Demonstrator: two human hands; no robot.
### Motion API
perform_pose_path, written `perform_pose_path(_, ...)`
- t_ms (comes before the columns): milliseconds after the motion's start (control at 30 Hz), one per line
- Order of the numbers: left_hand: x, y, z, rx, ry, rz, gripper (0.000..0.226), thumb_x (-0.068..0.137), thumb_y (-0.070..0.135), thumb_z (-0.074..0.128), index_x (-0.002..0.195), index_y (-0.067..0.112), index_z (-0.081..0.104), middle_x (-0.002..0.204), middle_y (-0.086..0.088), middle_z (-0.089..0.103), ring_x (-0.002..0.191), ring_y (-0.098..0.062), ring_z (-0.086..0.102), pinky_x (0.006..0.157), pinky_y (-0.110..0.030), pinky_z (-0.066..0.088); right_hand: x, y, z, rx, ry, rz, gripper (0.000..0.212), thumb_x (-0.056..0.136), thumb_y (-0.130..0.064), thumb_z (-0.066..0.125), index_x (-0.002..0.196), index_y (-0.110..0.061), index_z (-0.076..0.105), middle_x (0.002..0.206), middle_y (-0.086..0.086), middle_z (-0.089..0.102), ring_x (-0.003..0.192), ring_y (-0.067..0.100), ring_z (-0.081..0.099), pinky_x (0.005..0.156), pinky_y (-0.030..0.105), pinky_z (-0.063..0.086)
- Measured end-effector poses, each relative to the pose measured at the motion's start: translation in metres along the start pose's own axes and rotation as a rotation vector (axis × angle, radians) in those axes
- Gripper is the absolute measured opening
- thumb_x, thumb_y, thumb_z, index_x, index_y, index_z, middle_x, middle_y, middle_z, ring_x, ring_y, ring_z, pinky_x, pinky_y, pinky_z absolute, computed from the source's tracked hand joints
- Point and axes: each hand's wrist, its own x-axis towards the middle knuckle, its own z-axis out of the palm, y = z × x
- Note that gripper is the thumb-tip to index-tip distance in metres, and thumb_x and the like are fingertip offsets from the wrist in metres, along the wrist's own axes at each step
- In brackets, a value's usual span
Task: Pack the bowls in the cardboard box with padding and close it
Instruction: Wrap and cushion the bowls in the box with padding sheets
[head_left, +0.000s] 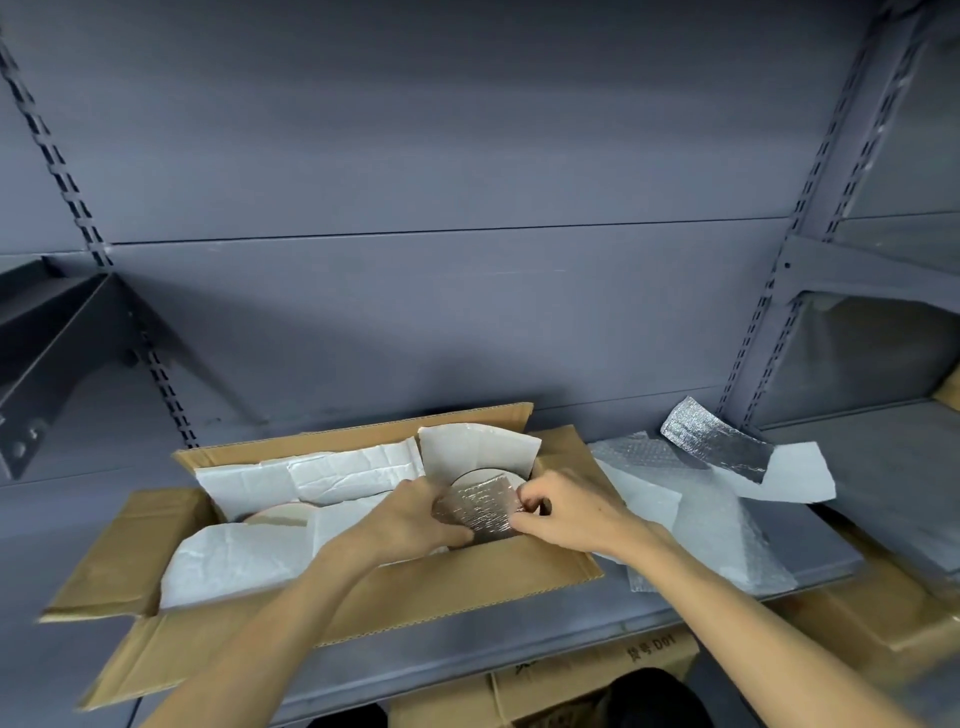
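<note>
An open cardboard box (467, 577) sits on a grey shelf, its flaps spread outward. White foam padding (311, 475) lines its inside. A pale bowl (283, 514) lies at the left of the box, partly hidden under padding. Another bowl (485, 474) stands at the right, only its rim visible. Both hands are inside the box's right part. My left hand (415, 519) and my right hand (566, 512) each grip an edge of a silver foil padding sheet (480, 509) lying over the right bowl.
More padding lies on the grey shelf (571, 623) right of the box: a bubble wrap pile (696, 525) and a silver-and-white foil sheet (727, 447). Closed cartons (597, 680) stand below the shelf. Slotted shelf uprights (769, 312) rise at both sides.
</note>
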Motion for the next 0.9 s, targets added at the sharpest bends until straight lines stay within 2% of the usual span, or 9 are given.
perform_pose_path(133,0.006,0.009,-0.005,-0.032,0.133,0.053,0.017,0.087,0.021,0.078,0.08,0.016,0.063,0.075,0.005,0.063,0.068,-0.01,0.053,0.067,-0.022,0.041,0.004,-0.004,0.001,0.034,0.06,0.03,0.042,0.089,-0.039,0.064,0.053,-0.022,0.05,0.05,-0.007,0.042,0.055,0.012,0.04,0.055,0.02,0.026)
perform_pose_path(200,0.01,0.012,-0.01,0.028,0.182,0.093,0.018,0.087,0.018,0.078,0.076,0.014,0.064,0.072,0.011,0.064,0.065,-0.003,0.055,0.064,-0.012,0.039,0.005,-0.004,0.0,0.078,0.034,0.093,0.044,0.087,-0.041,0.067,0.055,-0.016,0.05,0.05,-0.006,0.042,0.052,0.007,0.042,0.057,0.024,0.031)
perform_pose_path(333,0.018,0.016,-0.01,0.244,0.013,0.136,0.018,0.082,0.02,0.08,0.075,0.011,0.067,0.079,0.003,0.073,0.074,-0.003,0.063,0.066,-0.017,0.047,0.0,-0.007,-0.003,-0.11,-0.068,0.051,0.033,0.087,-0.047,0.062,0.06,-0.028,0.059,0.062,-0.014,0.05,0.084,0.004,0.049,0.09,0.032,0.034)
perform_pose_path(400,0.023,0.012,-0.002,0.329,-0.005,0.109,0.02,0.081,0.025,0.079,0.079,0.009,0.068,0.08,-0.001,0.071,0.08,-0.018,0.064,0.068,-0.029,0.048,-0.006,-0.002,-0.01,-0.052,0.016,0.011,0.019,0.086,-0.043,0.065,0.073,-0.031,0.07,0.067,-0.018,0.058,0.097,0.005,0.052,0.093,0.033,0.04)
perform_pose_path(500,0.022,0.004,0.001,0.293,-0.023,0.065,0.019,0.081,0.036,0.079,0.092,0.029,0.066,0.09,0.016,0.066,0.09,-0.013,0.064,0.066,-0.014,0.042,-0.016,0.021,-0.025,0.062,0.313,0.008,0.012,0.086,-0.029,0.068,0.078,-0.025,0.076,0.073,-0.018,0.07,0.087,0.009,0.057,0.082,0.033,0.049)
perform_pose_path(600,0.024,0.007,-0.01,0.255,-0.028,0.002,0.038,0.075,0.061,0.075,0.104,0.041,0.061,0.103,0.023,0.068,0.1,-0.005,0.064,0.085,-0.021,0.05,-0.02,0.067,-0.042,0.035,0.62,0.193,0.014,0.089,-0.021,0.072,0.075,-0.017,0.073,0.075,-0.008,0.073,0.082,0.023,0.059,0.078,0.041,0.05)
perform_pose_path(667,0.026,0.019,-0.016,0.343,0.128,0.023,0.048,0.073,0.079,0.057,0.101,0.04,0.066,0.093,0.022,0.071,0.095,-0.005,0.066,0.086,-0.031,0.053,-0.022,0.104,-0.055,0.07,0.738,0.412,0.01,0.09,-0.021,0.07,0.082,-0.017,0.074,0.081,-0.001,0.075,0.086,0.03,0.065,0.077,0.041,0.053)
perform_pose_path(800,0.031,0.052,-0.016,0.587,0.495,0.315,0.049,0.086,0.068,0.043,0.089,0.029,0.072,0.084,0.017,0.069,0.085,-0.015,0.064,0.077,-0.038,0.05,-0.024,0.174,-0.075,0.096,0.754,0.713,0.014,0.092,-0.019,0.067,0.105,-0.02,0.073,0.106,0.006,0.076,0.106,0.032,0.068,0.088,0.042,0.054)
perform_pose_path(900,0.058,0.086,0.002,0.476,0.386,0.462,0.044,0.091,0.061,0.045,0.105,0.028,0.071,0.102,0.015,0.07,0.099,-0.016,0.062,0.082,-0.038,0.052,-0.025,0.214,-0.083,0.043,0.706,0.867,0.029,0.094,-0.024,0.066,0.123,-0.022,0.069,0.126,0.012,0.067,0.122,0.035,0.058,0.099,0.045,0.049)
